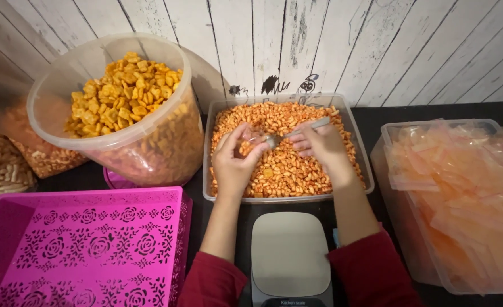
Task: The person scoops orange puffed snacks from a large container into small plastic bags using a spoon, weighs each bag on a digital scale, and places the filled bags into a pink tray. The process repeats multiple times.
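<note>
Over the clear tub of orange-red seasoned snack pieces (285, 165), my left hand (232, 165) is curled around a small clear pouch (250, 145), pinching its mouth open with thumb and fingers. My right hand (321, 146) is closed on the handle of a metal spoon (288, 135), whose bowl sits right at the pouch's opening, both of them just above the snack bed.

The likeliest slip, as I judge it, is at that opening: the pouch is thin and floppy, so if my left fingers let the mouth sag or fold, the spoonful would tip back into the tub or roll over its rim (288, 199). A spoon heaped too full would do the same. The coating looks oily, so greasy fingertips could lose the film, and crumbs on the pouch's lip might spoil a later seal.

Just in front of the tub, between my forearms, lies the grey kitchen scale (289, 253). Pieces dropped on its plate would need clearing off, and my red sleeves (370, 273) sit close enough to brush it.

Further left stands the round tub of yellow square crackers (120, 94), touching or nearly touching the snack tub; a stray elbow could nudge it. Below it is the pink perforated basket (86, 250), and at the right a clear bin of orange-tinted empty pouches (456, 193). All of it rests on the dark tabletop (433, 111).
</note>
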